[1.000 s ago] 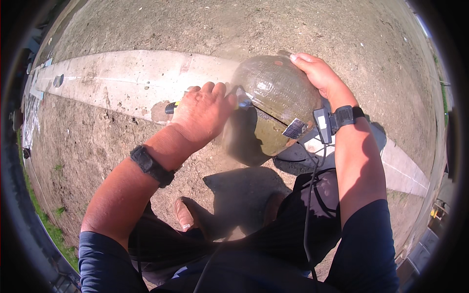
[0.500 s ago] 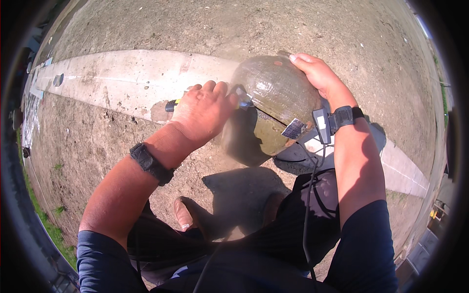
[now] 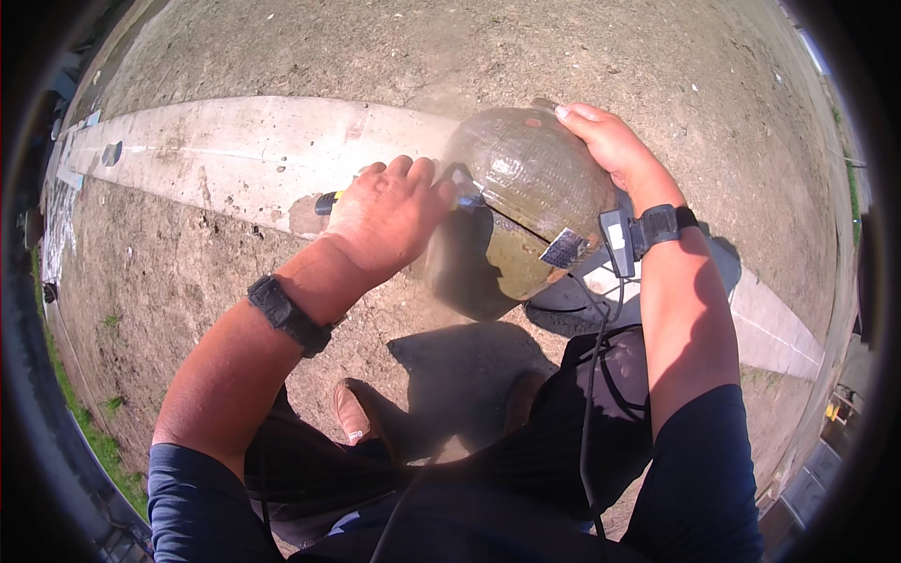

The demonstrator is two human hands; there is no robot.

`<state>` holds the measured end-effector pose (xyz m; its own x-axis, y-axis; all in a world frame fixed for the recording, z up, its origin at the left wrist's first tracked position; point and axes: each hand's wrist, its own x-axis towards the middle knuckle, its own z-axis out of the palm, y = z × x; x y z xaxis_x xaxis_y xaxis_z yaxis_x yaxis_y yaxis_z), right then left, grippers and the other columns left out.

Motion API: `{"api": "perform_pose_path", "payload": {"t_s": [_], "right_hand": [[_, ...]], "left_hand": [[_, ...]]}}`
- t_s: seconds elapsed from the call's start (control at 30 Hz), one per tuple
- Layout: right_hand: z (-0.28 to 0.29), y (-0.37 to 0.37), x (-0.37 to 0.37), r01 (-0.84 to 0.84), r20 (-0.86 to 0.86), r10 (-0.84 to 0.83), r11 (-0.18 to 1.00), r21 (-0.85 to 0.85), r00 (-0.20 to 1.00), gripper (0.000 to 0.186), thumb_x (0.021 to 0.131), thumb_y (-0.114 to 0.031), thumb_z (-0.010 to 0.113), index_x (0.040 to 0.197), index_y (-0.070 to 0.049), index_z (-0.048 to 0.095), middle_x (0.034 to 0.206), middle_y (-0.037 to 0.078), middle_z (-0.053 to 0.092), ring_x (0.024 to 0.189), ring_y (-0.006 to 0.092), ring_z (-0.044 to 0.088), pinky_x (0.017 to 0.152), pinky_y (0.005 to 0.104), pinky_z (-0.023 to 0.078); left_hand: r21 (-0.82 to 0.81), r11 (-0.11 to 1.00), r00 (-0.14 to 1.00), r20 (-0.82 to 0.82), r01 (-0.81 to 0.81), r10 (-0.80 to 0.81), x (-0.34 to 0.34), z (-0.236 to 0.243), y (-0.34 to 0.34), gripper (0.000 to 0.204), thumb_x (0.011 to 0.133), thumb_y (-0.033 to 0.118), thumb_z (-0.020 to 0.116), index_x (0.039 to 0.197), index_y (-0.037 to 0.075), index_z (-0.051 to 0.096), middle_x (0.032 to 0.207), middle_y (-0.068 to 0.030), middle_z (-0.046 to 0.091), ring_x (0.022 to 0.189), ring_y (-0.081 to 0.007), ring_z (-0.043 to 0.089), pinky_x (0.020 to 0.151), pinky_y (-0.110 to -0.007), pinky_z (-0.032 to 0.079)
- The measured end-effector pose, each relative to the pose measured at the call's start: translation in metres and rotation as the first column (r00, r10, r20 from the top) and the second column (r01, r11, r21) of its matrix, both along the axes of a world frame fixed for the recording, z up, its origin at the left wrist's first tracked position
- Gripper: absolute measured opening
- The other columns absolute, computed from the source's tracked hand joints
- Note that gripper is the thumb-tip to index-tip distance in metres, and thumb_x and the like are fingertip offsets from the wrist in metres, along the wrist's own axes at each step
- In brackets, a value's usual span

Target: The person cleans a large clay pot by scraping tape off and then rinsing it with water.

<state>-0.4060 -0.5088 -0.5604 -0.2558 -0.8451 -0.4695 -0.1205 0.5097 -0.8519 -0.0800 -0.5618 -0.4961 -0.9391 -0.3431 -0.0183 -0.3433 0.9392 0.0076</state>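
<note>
A large rounded bundle [image 3: 526, 164], brownish-grey and shiny as if wrapped in clear film, stands in front of me. A dark straight slit crosses its surface, slanting from upper left to lower right. Gripped in my left hand [image 3: 385, 211] is a utility knife [image 3: 327, 203]; its black and yellow handle end sticks out behind the fist. The knife's front end meets the bundle at the slit's upper left end. My right hand [image 3: 619, 150] clasps the bundle's far right side, thumb on top, other fingers mostly hidden. A small patterned label [image 3: 565, 248] sits below the slit.
A long pale concrete strip [image 3: 235, 145] runs behind and under the bundle across bare dirt ground [image 3: 582, 47]. My shoe [image 3: 352, 413] is close by, below the bundle. A black cable [image 3: 589, 413] hangs from the device on my right wrist. Grass [image 3: 94, 432] edges the left.
Hardly anything differs. My left hand and the knife have shifted very slightly; my right hand stays on the bundle.
</note>
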Motion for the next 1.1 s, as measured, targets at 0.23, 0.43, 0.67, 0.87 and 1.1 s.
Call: {"api": "perform_pose_path", "payload": {"t_s": [0.23, 0.43, 0.67, 0.87, 1.1], "right_hand": [[0.009, 0.001, 0.004, -0.010, -0.022, 0.011, 1.000, 0.018, 1.000, 0.043, 0.099, -0.042, 0.061, 0.123, -0.006, 0.068, 0.113, 0.007, 0.070, 0.103, 0.0174, 0.062, 0.089, 0.0359, 0.049], [0.000, -0.002, -0.001, 0.002, -0.031, -0.002, 1.000, 0.007, 1.000, 0.046, 0.099, -0.042, 0.062, 0.128, -0.006, 0.066, 0.119, 0.008, 0.070, 0.109, 0.0182, 0.061, 0.095, 0.0356, 0.046], [0.004, 0.000, 0.003, 0.026, -0.073, -0.027, 1.000, -0.011, 0.997, 0.048, 0.099, -0.041, 0.063, 0.129, -0.004, 0.066, 0.121, 0.008, 0.069, 0.111, 0.0187, 0.061, 0.098, 0.0351, 0.045], [0.008, 0.002, 0.001, -0.018, -0.022, 0.018, 1.000, 0.007, 1.000, 0.048, 0.098, -0.041, 0.063, 0.129, -0.004, 0.065, 0.123, 0.009, 0.069, 0.113, 0.0187, 0.060, 0.099, 0.0346, 0.045], [-0.003, -0.001, -0.004, 0.009, -0.008, -0.009, 1.000, 0.009, 1.000, 0.051, 0.098, -0.041, 0.064, 0.133, -0.004, 0.063, 0.126, 0.009, 0.068, 0.117, 0.0198, 0.059, 0.100, 0.0346, 0.045]], "left_hand": [[0.011, 1.000, 0.999, -0.044, 0.004, -0.004, 0.000, -0.005, -0.001, 0.024, 0.084, 0.007, 0.058, 0.108, 0.008, 0.058, 0.094, -0.0093, 0.054, 0.093, -0.0268, 0.059, 0.081, -0.041, 0.051], [-0.007, 1.000, 0.998, -0.063, 0.019, -0.020, -0.002, -0.005, -0.006, 0.023, 0.083, 0.006, 0.058, 0.106, 0.008, 0.060, 0.094, -0.0090, 0.055, 0.093, -0.0264, 0.059, 0.080, -0.040, 0.050], [0.047, 0.997, 0.998, 0.009, -0.068, 0.067, 0.009, 0.002, 0.001, 0.016, 0.089, 0.015, 0.058, 0.102, 0.005, 0.060, 0.095, -0.0142, 0.057, 0.091, -0.0313, 0.062, 0.080, -0.045, 0.053], [0.273, 0.941, 0.977, 0.128, -0.200, 0.171, 0.019, 0.015, 0.006, 0.030, 0.097, 0.026, 0.055, 0.110, 0.000, 0.061, 0.102, -0.0229, 0.059, 0.095, -0.0397, 0.064, 0.082, -0.048, 0.054], [0.290, 0.933, 0.976, 0.043, -0.215, 0.212, 0.021, 0.005, 0.005, 0.034, 0.091, 0.026, 0.070, 0.114, 0.004, 0.059, 0.106, -0.0210, 0.060, 0.094, -0.0369, 0.067, 0.079, -0.045, 0.056]]}}
